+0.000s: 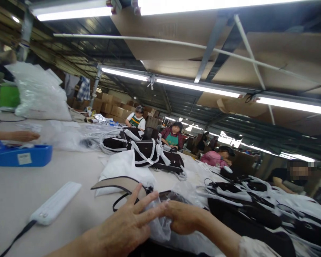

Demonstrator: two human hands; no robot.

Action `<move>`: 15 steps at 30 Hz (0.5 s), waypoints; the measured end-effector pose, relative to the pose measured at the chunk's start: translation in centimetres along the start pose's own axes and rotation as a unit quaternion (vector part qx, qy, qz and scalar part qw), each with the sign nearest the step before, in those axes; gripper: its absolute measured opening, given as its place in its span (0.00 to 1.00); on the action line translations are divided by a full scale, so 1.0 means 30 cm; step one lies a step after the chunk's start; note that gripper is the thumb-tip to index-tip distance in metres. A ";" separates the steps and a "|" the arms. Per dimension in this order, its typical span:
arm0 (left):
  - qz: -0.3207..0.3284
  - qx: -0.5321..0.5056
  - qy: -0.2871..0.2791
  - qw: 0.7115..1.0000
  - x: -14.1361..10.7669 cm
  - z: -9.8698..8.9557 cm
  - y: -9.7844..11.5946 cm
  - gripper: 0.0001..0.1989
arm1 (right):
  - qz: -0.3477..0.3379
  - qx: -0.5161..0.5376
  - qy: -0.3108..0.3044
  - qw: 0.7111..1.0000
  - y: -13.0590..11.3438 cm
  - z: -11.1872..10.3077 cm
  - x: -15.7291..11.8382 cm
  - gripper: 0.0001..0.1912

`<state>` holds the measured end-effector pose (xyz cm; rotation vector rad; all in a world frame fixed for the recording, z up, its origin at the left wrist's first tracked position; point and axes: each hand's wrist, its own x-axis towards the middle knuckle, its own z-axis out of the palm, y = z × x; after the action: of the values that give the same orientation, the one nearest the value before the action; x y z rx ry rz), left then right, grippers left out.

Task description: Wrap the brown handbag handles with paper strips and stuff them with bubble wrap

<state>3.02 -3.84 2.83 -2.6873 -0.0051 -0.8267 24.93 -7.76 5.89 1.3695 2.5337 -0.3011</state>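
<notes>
I'm spreading the left hand (121,223) open, fingers splayed over a clear plastic bag (160,223), while I'm curling the right hand's (183,216) fingers closed on the plastic. The bag is lying beside a tan handbag flap (120,185) on the pale work table (13,192).

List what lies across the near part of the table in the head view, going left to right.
White power strip → left hand → right hand → black handbags in plastic film

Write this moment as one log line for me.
left hand: on clear plastic | right hand: on clear plastic | nearby: tan bag flap, white corded bar
</notes>
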 end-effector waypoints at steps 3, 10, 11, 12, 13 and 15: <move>0.032 -0.042 -0.091 0.994 0.034 -0.035 0.000 0.07 | 0.034 -0.011 -0.085 0.996 -0.017 0.049 0.058 0.23; -0.057 0.011 -0.167 0.984 0.033 0.023 -0.012 0.07 | 0.126 0.152 -0.007 0.980 -0.010 -0.048 -0.027 0.35; -0.052 0.013 -0.161 0.985 0.031 0.031 -0.020 0.06 | 0.148 0.153 -0.026 0.977 -0.008 -0.075 -0.046 0.37; -0.046 0.007 -0.157 0.987 0.031 0.035 -0.029 0.06 | 0.165 0.140 -0.055 0.975 -0.005 -0.099 -0.062 0.38; -0.042 -0.003 -0.156 0.987 0.033 0.036 -0.037 0.05 | 0.178 0.126 -0.086 0.972 -0.002 -0.117 -0.075 0.40; -0.047 -0.024 -0.167 0.985 0.038 0.033 -0.055 0.06 | 0.216 0.106 -0.134 0.961 0.006 -0.136 -0.097 0.39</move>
<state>4.35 -2.08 3.20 -2.8575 -0.1941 -0.3969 26.16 -8.75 10.65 1.7779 1.9661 -0.6340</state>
